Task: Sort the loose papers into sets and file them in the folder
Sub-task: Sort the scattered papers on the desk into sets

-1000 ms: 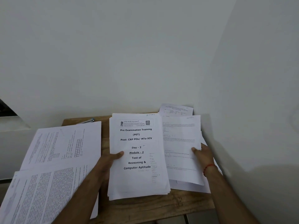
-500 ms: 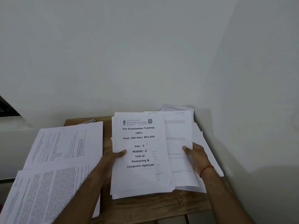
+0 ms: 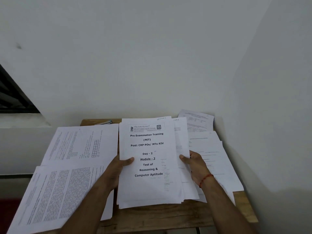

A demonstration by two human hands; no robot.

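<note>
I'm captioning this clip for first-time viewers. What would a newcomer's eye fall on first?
The thick white stack of printed papers at the centre, its bold cover reading Pre Examination Training, gripped at its sides by the left hand and right hand. Next, the densely printed white sheets fanned over the left of the brown wooden table, and the red thread bracelet on the right wrist.

A thick stack of white papers (image 3: 148, 186) — cover reading "Pre Examination Training" — held tilted above the table.
</note>
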